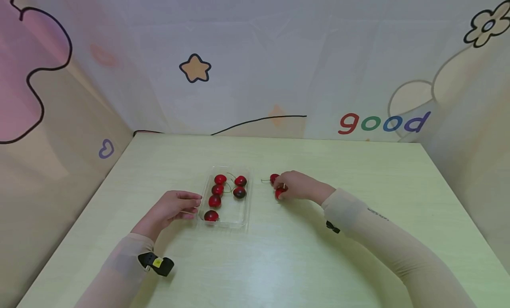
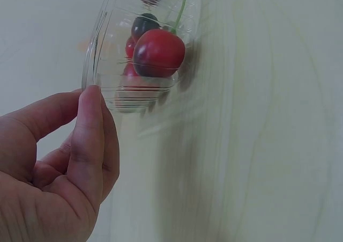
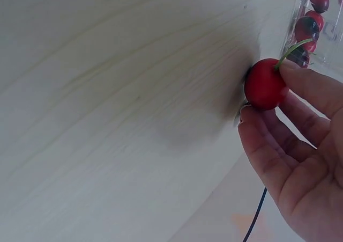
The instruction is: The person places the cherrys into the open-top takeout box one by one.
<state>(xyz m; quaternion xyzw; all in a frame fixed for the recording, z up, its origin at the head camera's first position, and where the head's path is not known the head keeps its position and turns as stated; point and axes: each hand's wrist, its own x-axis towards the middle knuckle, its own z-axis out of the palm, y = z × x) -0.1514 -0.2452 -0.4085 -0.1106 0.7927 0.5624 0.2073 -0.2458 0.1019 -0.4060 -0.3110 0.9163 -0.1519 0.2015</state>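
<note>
On the pale green wooden tabletop (image 1: 279, 255), the clear plastic rectangular tray (image 1: 225, 222) at centre frame already holds six red cherries. The left hand (image 1: 171, 208) steadies its edge with relaxed fingers; the right hand (image 1: 296, 186) pinches a glossy red cherry (image 3: 265, 85) just right of the tray. Another cherry (image 1: 273, 178), half hidden behind that grip, remains outside.

1. The word "good" (image 1: 384, 122) stands on the backdrop (image 1: 279, 55) behind the table, its letters red, green, blue and purple.
2. Small dark lettering on the right sleeve (image 1: 377, 212) is too small to read.
</note>
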